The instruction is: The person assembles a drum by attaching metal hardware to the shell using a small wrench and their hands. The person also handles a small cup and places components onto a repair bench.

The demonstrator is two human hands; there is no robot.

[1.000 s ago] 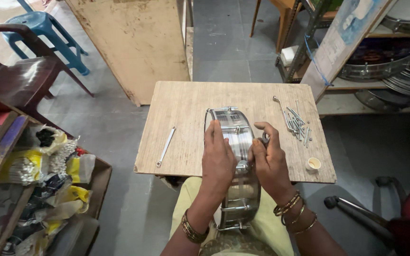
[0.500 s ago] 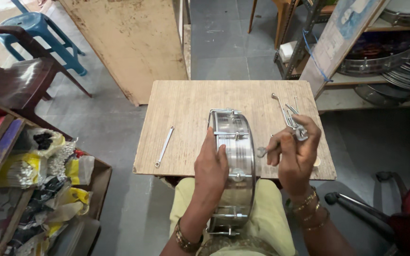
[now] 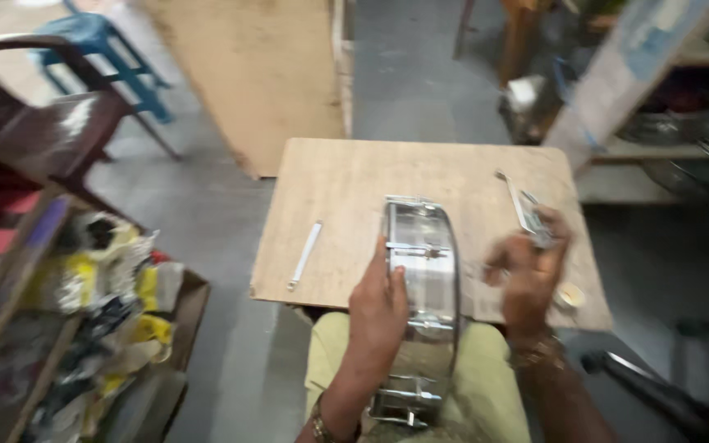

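Resting on edge across the person's lap and the near side of the wooden bench [image 3: 346, 189], a shiny metal drum shell [image 3: 424, 271] with tension lugs along its side is steadied by the left hand [image 3: 379, 308], whose fingers [image 3: 389, 261] curl closed over the shell's left rim.

The right hand [image 3: 527, 275] has changed place. A second ago it lay against the shell's right side next to the left hand; now it is lifted off the drum and held to the right above the bench, near the loose pile of metal rods [image 3: 523, 209]. Its fingers are gathered around something small and metallic, though motion blur hides exactly what, so I cannot tell whether they truly grip it.

To my judgement, this means a fresh piece of hardware is being fetched for the shell while the other hand keeps it from rolling.

A single metal rod [image 3: 304, 254] lies apart on the bench's left side, and a small round cap [image 3: 569, 295] sits by the right edge.
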